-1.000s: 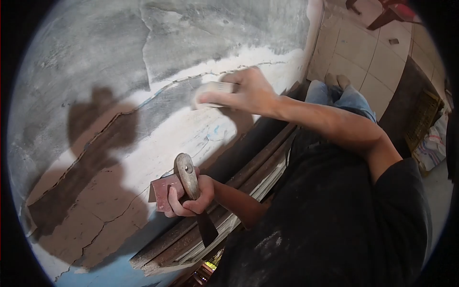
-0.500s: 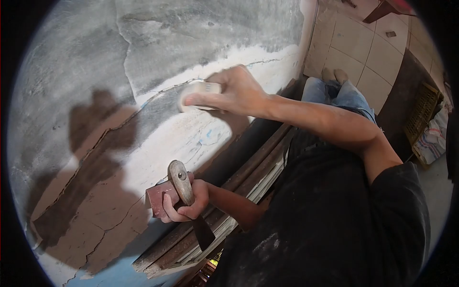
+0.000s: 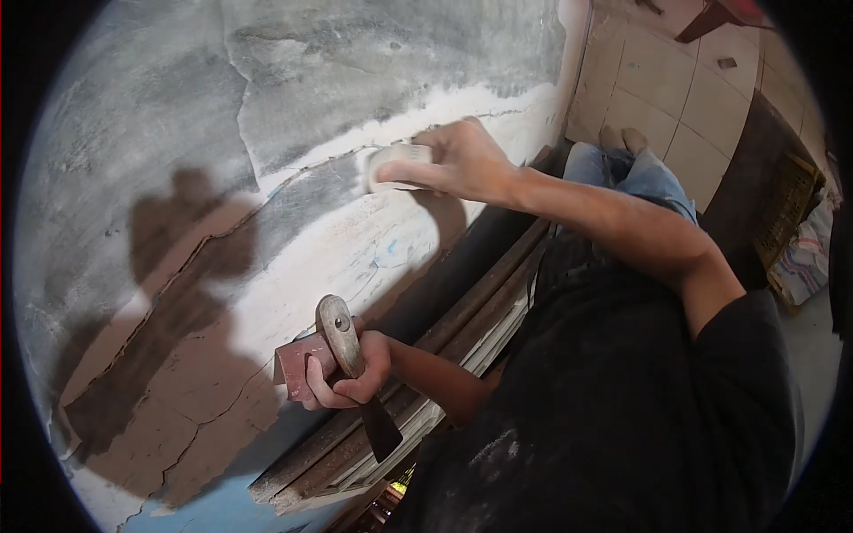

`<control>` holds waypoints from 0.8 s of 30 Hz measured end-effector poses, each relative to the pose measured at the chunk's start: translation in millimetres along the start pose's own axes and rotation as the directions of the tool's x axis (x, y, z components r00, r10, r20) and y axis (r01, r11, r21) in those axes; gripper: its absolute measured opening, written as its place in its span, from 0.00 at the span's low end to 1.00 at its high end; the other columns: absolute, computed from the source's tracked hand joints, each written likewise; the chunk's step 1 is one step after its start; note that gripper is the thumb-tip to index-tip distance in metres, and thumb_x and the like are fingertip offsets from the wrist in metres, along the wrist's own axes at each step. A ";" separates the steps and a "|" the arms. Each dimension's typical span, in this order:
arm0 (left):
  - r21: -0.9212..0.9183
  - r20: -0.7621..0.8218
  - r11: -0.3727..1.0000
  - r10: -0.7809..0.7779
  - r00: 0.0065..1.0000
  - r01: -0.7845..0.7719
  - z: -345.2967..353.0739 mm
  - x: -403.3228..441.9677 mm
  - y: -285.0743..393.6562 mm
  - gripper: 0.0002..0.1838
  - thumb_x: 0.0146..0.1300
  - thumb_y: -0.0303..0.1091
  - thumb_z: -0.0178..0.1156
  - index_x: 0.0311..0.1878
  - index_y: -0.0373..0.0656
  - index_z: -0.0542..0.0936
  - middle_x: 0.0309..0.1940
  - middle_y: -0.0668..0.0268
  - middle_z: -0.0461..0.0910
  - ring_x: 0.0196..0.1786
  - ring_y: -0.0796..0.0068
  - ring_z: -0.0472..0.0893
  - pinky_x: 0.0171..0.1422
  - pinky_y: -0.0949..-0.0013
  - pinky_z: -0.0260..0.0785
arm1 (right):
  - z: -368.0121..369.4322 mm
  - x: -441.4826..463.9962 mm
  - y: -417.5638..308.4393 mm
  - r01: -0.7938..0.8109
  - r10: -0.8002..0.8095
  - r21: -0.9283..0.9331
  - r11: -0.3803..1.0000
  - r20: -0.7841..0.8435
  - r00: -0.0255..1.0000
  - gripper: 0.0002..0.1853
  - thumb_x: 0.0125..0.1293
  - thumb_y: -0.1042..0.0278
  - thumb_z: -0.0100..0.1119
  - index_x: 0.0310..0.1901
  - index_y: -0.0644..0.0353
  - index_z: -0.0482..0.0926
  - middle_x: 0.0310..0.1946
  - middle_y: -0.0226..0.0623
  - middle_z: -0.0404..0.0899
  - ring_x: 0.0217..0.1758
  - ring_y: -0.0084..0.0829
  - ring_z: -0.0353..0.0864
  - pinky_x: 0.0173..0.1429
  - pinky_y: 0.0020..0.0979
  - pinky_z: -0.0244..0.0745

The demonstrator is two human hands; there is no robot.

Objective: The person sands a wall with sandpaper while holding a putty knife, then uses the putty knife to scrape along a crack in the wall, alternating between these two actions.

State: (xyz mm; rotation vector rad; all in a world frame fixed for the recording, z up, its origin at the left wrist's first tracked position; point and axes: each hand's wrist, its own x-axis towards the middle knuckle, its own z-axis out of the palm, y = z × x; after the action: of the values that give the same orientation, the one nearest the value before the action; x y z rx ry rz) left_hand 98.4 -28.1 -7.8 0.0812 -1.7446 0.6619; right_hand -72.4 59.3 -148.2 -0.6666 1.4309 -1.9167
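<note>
My right hand (image 3: 471,164) is closed round a pale, block-like pad (image 3: 402,167), whose exact kind I cannot make out. It holds the pad against the wall (image 3: 329,58), just below a long crack edged with white. Lower down, my left hand (image 3: 351,377) grips a scraper (image 3: 338,333) with a worn wooden handle pointing up and a dark blade pointing down. Its fingers also hold a folded reddish sheet, like sandpaper (image 3: 302,366), beside the handle. This hand is in front of the wall's lower part.
Brown wooden beams or frames (image 3: 426,364) run diagonally below the wall. Two feet (image 3: 624,140) show on the tiled floor (image 3: 653,75). At the right are a yellowish crate (image 3: 786,209) and a striped sack (image 3: 804,262). A red object (image 3: 715,19) stands at the top right.
My right hand and the pad moved left along the wall, then back right. My left hand keeps the scraper and sheet. The camera view has shifted slightly.
</note>
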 end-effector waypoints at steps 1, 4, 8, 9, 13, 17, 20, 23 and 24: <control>0.003 -0.009 1.000 -0.005 1.000 0.005 1.5 -1.3 0.6 0.25 0.69 0.43 0.32 0.31 0.34 0.75 0.31 0.56 0.73 0.35 0.63 0.73 0.38 0.65 0.69 | -2.6 -0.6 6.1 0.015 -0.016 -0.036 0.999 -0.009 1.000 0.28 0.57 0.39 0.68 0.29 0.64 0.86 0.15 0.34 0.80 0.17 0.20 0.76 0.21 0.26 0.70; -0.011 0.018 1.000 -0.001 1.000 0.001 -5.4 -1.0 -4.2 0.25 0.68 0.43 0.32 0.31 0.34 0.75 0.31 0.56 0.72 0.34 0.63 0.73 0.38 0.65 0.69 | -3.8 -3.0 -6.7 0.035 -0.037 -0.050 0.998 -0.050 0.998 0.29 0.56 0.39 0.69 0.28 0.65 0.85 0.14 0.34 0.79 0.17 0.20 0.75 0.21 0.25 0.69; -0.048 -0.019 0.999 -0.006 1.000 0.005 1.5 -3.4 -4.3 0.25 0.68 0.41 0.33 0.29 0.34 0.76 0.30 0.57 0.73 0.34 0.63 0.73 0.40 0.63 0.68 | -0.5 -1.9 -8.0 -0.083 0.084 0.102 0.991 -0.007 0.996 0.30 0.55 0.38 0.69 0.29 0.66 0.86 0.13 0.33 0.77 0.17 0.19 0.75 0.20 0.24 0.68; -0.061 -0.028 0.998 -0.011 1.000 0.009 2.2 -1.7 -3.4 0.24 0.67 0.40 0.33 0.29 0.34 0.76 0.30 0.57 0.74 0.34 0.63 0.73 0.40 0.63 0.68 | -1.4 -4.0 2.3 -0.065 0.067 0.060 0.996 -0.041 0.997 0.30 0.55 0.38 0.69 0.30 0.66 0.86 0.12 0.33 0.77 0.16 0.18 0.75 0.20 0.23 0.68; -0.080 -0.038 0.997 -0.024 0.999 0.020 7.5 0.1 2.7 0.24 0.67 0.40 0.33 0.30 0.34 0.76 0.31 0.56 0.73 0.35 0.63 0.73 0.40 0.63 0.69 | -9.4 -3.2 3.9 -0.028 0.030 0.023 0.999 -0.069 0.997 0.31 0.53 0.37 0.70 0.31 0.67 0.86 0.11 0.32 0.76 0.15 0.17 0.75 0.19 0.23 0.68; -0.021 0.004 1.000 -0.003 1.000 0.003 1.6 -1.7 -1.7 0.25 0.68 0.42 0.32 0.31 0.34 0.74 0.32 0.56 0.72 0.36 0.62 0.74 0.40 0.63 0.70 | -3.9 -6.8 4.9 -0.069 0.073 0.057 0.996 -0.064 0.995 0.32 0.53 0.37 0.70 0.30 0.68 0.86 0.10 0.32 0.76 0.14 0.18 0.75 0.19 0.24 0.68; -0.042 0.014 0.999 -0.020 1.000 0.021 -0.2 0.0 -1.0 0.24 0.68 0.42 0.32 0.31 0.34 0.75 0.32 0.57 0.72 0.36 0.62 0.74 0.41 0.64 0.70 | -6.2 -7.5 10.6 -0.117 0.119 0.060 0.991 -0.029 0.993 0.31 0.54 0.38 0.70 0.30 0.68 0.86 0.11 0.32 0.77 0.15 0.18 0.75 0.19 0.23 0.67; -0.047 -0.009 0.999 -0.018 1.000 0.017 3.0 1.3 0.3 0.24 0.68 0.42 0.32 0.31 0.34 0.74 0.32 0.57 0.72 0.36 0.62 0.74 0.41 0.64 0.70 | -5.9 -3.8 30.1 -0.001 -0.007 -0.153 0.988 -0.054 0.999 0.31 0.55 0.38 0.69 0.30 0.68 0.86 0.13 0.33 0.78 0.17 0.17 0.76 0.19 0.23 0.68; -0.050 -0.009 0.999 -0.017 1.000 0.017 2.8 0.9 1.1 0.24 0.68 0.42 0.32 0.31 0.34 0.74 0.32 0.57 0.72 0.36 0.62 0.74 0.41 0.64 0.70 | -5.3 -0.8 21.7 0.024 -0.033 -0.101 0.995 -0.088 0.996 0.31 0.55 0.38 0.69 0.31 0.68 0.86 0.13 0.33 0.78 0.17 0.17 0.76 0.20 0.23 0.69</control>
State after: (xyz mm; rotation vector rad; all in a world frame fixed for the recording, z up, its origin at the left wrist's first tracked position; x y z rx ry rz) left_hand 95.3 -28.2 -7.7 0.0585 -1.7490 0.6051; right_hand -71.5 59.0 -170.5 -0.6582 1.5898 -1.9282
